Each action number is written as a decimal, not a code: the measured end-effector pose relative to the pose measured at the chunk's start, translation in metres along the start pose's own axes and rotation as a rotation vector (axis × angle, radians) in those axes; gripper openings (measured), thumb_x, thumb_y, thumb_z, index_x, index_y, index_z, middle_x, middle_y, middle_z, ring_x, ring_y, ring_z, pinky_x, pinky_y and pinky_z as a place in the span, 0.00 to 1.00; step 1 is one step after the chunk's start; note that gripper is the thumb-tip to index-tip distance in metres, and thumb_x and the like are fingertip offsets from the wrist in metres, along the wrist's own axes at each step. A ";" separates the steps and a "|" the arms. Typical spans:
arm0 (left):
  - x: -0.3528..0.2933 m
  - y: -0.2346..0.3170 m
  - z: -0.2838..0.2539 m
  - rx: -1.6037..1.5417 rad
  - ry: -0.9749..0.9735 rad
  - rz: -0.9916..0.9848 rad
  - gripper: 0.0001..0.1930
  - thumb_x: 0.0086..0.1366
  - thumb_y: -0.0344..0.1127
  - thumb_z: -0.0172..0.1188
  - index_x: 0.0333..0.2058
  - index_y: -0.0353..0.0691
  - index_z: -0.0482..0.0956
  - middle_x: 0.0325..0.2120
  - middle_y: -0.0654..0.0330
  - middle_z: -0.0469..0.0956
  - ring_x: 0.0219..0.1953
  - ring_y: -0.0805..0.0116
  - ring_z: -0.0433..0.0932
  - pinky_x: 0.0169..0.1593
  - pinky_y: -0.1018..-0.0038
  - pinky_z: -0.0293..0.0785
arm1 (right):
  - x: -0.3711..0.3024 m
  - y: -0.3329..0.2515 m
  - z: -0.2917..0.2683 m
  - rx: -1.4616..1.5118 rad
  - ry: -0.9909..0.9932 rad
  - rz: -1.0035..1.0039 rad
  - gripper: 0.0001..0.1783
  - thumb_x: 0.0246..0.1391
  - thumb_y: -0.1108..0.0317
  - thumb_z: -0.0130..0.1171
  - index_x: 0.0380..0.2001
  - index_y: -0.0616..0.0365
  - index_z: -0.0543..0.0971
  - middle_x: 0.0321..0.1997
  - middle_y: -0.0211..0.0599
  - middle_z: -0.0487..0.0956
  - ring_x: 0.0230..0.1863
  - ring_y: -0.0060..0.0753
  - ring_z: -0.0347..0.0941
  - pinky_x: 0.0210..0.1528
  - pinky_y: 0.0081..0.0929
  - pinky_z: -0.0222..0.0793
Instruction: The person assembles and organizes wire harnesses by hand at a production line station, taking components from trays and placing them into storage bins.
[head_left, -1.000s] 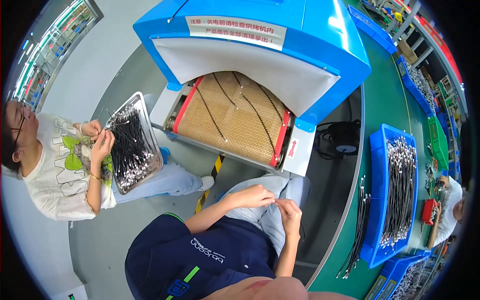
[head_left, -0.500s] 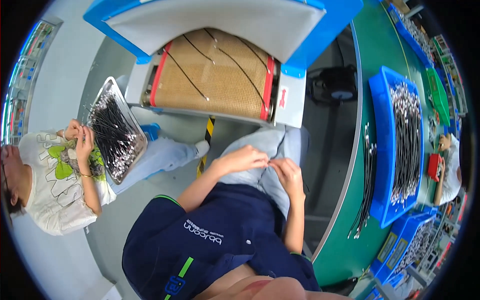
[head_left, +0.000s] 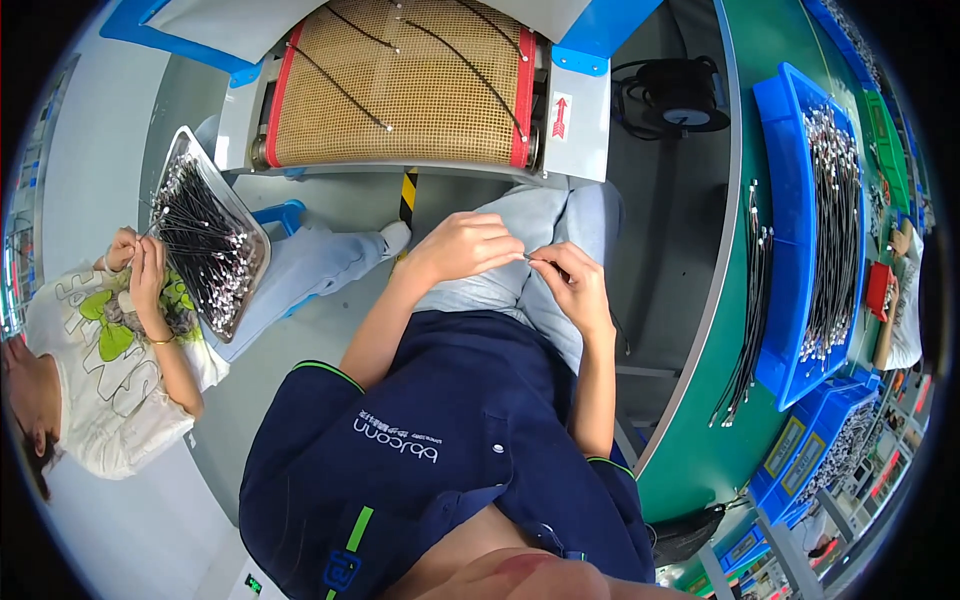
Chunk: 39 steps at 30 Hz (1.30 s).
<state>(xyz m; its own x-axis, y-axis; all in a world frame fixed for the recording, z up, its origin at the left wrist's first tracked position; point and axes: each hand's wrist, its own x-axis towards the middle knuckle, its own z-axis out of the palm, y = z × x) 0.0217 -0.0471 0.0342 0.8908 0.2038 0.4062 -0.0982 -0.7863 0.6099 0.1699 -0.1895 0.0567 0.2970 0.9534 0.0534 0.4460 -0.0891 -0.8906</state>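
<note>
Above my lap both hands meet, fingertips almost touching. My right hand pinches a thin black cable, whose loose length hangs out past the far side of that hand. The cable's end reaches the fingertips of my left hand, which are closed around it; the small tip itself is mostly hidden by the fingers. Ahead of me, several similar black cables with small pale ends lie spread apart on a brown mesh conveyor belt with red edges.
At left a seated co-worker has a metal tray of black cables. On the green bench at right lie a loose cable bundle and a blue bin full of cables. A black cable reel stands beyond. Another person works at far right.
The whole view has tilted, so the conveyor sits higher in the picture. My hands stay together at the cable end, with my left fingers straighter and closer to the right ones.
</note>
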 end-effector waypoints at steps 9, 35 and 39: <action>-0.001 0.003 0.002 -0.029 0.094 -0.032 0.07 0.48 0.28 0.64 0.29 0.39 0.78 0.26 0.63 0.77 0.29 0.67 0.76 0.32 0.73 0.74 | 0.005 0.000 0.006 0.026 0.030 0.032 0.06 0.45 0.73 0.63 0.29 0.60 0.79 0.26 0.33 0.76 0.22 0.25 0.70 0.22 0.21 0.63; -0.002 -0.006 -0.011 -0.034 0.044 -0.177 0.05 0.48 0.28 0.62 0.24 0.40 0.75 0.23 0.64 0.75 0.26 0.66 0.74 0.31 0.72 0.72 | 0.003 0.013 -0.015 0.069 0.010 0.174 0.08 0.45 0.74 0.62 0.33 0.59 0.79 0.25 0.33 0.74 0.24 0.23 0.68 0.26 0.20 0.64; -0.001 -0.005 -0.015 -0.030 0.034 -0.205 0.05 0.47 0.27 0.62 0.24 0.40 0.75 0.23 0.64 0.75 0.27 0.66 0.75 0.31 0.73 0.72 | 0.004 0.012 -0.013 0.033 0.007 0.180 0.07 0.45 0.74 0.62 0.31 0.60 0.79 0.26 0.34 0.75 0.25 0.25 0.70 0.26 0.21 0.65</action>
<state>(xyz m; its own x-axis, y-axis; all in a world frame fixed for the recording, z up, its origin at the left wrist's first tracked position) 0.0145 -0.0342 0.0407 0.8780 0.3778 0.2938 0.0700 -0.7087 0.7021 0.1869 -0.1904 0.0521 0.3758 0.9207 -0.1053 0.3569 -0.2487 -0.9004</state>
